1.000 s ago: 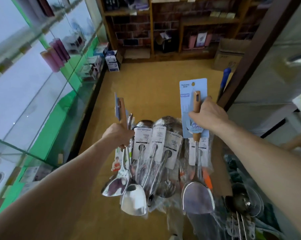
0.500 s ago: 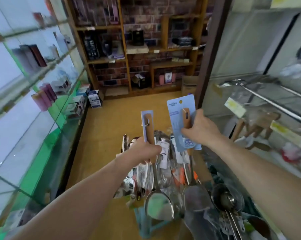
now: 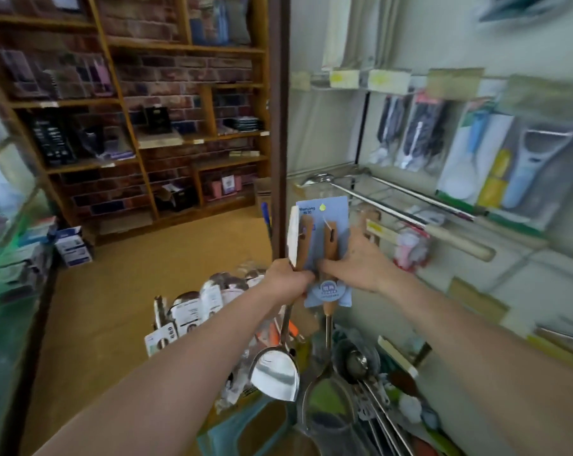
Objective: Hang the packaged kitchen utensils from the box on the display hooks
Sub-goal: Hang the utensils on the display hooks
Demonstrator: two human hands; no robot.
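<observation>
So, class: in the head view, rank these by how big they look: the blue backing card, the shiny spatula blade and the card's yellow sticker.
1. blue backing card, even partly covered.
2. shiny spatula blade; it may hang nearer the camera, so its true size is unsure.
3. yellow sticker, by far the smallest.

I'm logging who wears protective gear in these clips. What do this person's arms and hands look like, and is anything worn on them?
The left forearm and right forearm are bare, with no sleeve in view. The left hand and right hand are ungloved. No watch, bracelet or ring shows, though the picture is slightly blurred.
</observation>
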